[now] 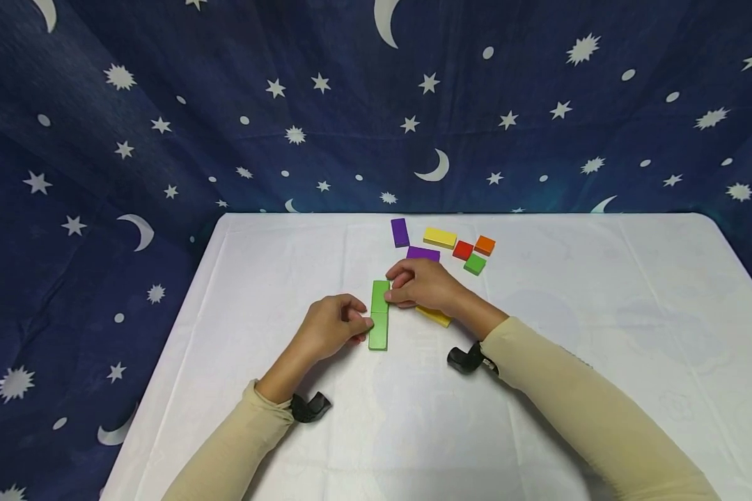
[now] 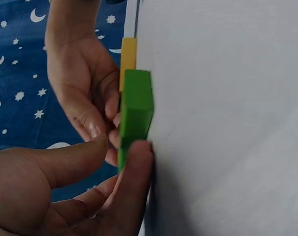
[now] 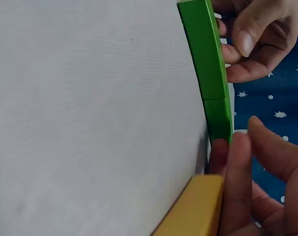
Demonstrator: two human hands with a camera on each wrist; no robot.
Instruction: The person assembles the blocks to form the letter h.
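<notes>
Green blocks: upper green block point(image 1: 381, 296) and lower green block point(image 1: 379, 331) lie end to end on the white surface point(image 1: 376, 431), left of its middle, closer to the far edge than to the near side; a fine seam shows where they meet.
Left hand: the left hand point(image 1: 332, 325) is loose, clasping nothing, digits gently bent, thumb tip at the lower green block's left long side.
Right hand: the right hand point(image 1: 429, 284) is likewise loose, fingers bent, a fingertip against the upper green block's right side.
Nearby yellow: the near yellow block point(image 1: 435, 318) lies partly beneath the right hand, just right of the green pair and apart from it.
Far edge: a purple block point(image 1: 400, 233) lies closest to it; a second purple block point(image 1: 423, 254) is partly covered by the right hand.
Toward the far right corner: a far yellow block point(image 1: 440, 238), then a red block point(image 1: 463, 250), an orange block point(image 1: 485, 245) and a small green block point(image 1: 475, 264) huddled together; whether these three touch is hard to tell.
Left-hand room: white cloth stretches from the left hand to the left edge.
Right-hand room: a wider stretch runs from the right sleeve point(image 1: 576, 410) to the right edge.
Near room: more cloth spreads between both forearms.
Beyond the far edge: a starry blue curtain point(image 1: 345, 62).
</notes>
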